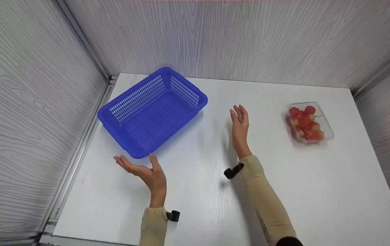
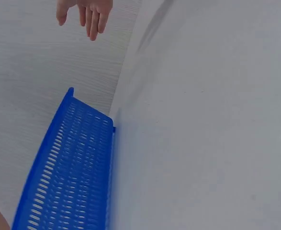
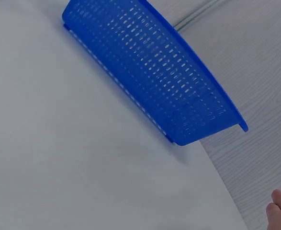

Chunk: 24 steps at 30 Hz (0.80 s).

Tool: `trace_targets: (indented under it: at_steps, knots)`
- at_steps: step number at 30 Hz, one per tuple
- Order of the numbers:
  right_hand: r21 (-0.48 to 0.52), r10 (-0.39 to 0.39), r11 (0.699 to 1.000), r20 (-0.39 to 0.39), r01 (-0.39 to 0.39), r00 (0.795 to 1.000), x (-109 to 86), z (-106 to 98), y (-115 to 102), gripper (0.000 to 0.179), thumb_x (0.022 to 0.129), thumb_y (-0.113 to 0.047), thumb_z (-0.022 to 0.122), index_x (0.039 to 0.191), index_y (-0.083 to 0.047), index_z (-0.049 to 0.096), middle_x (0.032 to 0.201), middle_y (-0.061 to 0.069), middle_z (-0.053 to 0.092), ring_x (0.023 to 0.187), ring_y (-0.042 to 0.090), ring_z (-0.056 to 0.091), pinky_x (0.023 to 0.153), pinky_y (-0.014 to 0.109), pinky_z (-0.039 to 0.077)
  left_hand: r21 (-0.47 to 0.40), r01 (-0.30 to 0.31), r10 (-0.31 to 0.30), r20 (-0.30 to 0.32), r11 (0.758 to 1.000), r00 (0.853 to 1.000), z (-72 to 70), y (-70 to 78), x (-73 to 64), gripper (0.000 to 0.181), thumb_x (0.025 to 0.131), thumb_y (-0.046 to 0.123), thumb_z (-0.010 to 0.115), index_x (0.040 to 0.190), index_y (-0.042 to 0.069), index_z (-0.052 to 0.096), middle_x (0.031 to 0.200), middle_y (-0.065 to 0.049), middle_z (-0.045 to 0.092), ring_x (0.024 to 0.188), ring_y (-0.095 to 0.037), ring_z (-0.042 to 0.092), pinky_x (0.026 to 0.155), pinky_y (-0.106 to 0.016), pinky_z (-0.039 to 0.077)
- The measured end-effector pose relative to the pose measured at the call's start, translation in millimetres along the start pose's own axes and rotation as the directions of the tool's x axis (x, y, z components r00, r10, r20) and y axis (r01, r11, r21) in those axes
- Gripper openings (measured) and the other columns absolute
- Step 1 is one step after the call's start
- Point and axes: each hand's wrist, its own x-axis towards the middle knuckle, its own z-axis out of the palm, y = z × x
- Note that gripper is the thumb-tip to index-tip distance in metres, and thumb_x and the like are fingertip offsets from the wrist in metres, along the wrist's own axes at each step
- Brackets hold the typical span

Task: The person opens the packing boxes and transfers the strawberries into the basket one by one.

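Note:
A blue perforated plastic basket (image 1: pixel 181 128) sits at an angle on the left part of the white table, with nothing inside. My left hand (image 1: pixel 148 174) is at its near corner, palm up, fingers spread and thumb raised by the rim. To the right of the basket my right hand (image 1: pixel 240 128) hovers with loosely extended fingers, holding nothing. On the right side lies a clear plastic box (image 1: pixel 327 128) of red and yellow cherry-like fruits (image 1: pixel 305 121). The left wrist view also shows the right hand (image 2: pixel 90 14) beyond the basket's perforated side (image 2: pixel 78 158).
Wood-grain panels enclose the table; the back wall (image 1: pixel 215 41) rises right behind the basket, with the left wall (image 1: pixel 27 102) beyond a metal rail (image 1: pixel 75 164). Small black wrist cameras stick out from both sleeves. The white tabletop (image 1: pixel 201 198) extends between the arms.

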Motion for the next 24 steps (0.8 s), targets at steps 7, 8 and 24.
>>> trace_targets:
  at_steps: [7, 8, 24]
  knots:
    - [0.028, 0.153, 0.988, 0.061, -0.155, 0.986, 26.3, 44, 10, 0.066, 0.102, -0.030, 0.052, 0.156, -0.008, 0.021, 0.159, 0.007, 0.032, 0.144, 0.019, 0.031, 0.114, 0.029, 0.026, -0.236, 0.370, -0.367, 0.059, 0.898, 0.928, -5.3, -9.7, 14.8, 0.084, 0.099, 0.022, 0.053, 0.158, 0.013, -0.005, 0.165, -0.002, -0.007, 0.150, -0.010, -0.004, 0.117, -0.026, 0.005]
    - [0.023, 0.184, 0.982, 0.080, -0.186, 0.980, 29.3, 50, 11, 0.067, 0.102, -0.031, 0.051, 0.156, -0.009, 0.019, 0.160, 0.007, 0.029, 0.145, 0.019, 0.030, 0.114, 0.029, 0.025, -0.256, 0.394, -0.388, 0.075, 0.883, 0.919, -4.1, -10.9, 18.0, 0.082, 0.100, 0.023, 0.052, 0.159, 0.013, -0.005, 0.165, -0.002, -0.005, 0.150, -0.010, -0.002, 0.117, -0.025, 0.006]
    - [-0.067, 0.277, 0.961, 0.227, -0.269, 0.934, 45.4, 95, 11, 0.052, 0.103, -0.008, 0.046, 0.150, 0.002, 0.028, 0.153, 0.018, 0.038, 0.142, 0.025, 0.036, 0.114, 0.032, 0.028, -0.312, 0.469, -0.461, 0.102, 0.827, 0.881, 6.5, -20.8, 31.6, 0.059, 0.101, 0.014, 0.047, 0.153, 0.002, 0.022, 0.151, -0.020, 0.035, 0.142, -0.029, 0.031, 0.113, -0.026, 0.024]
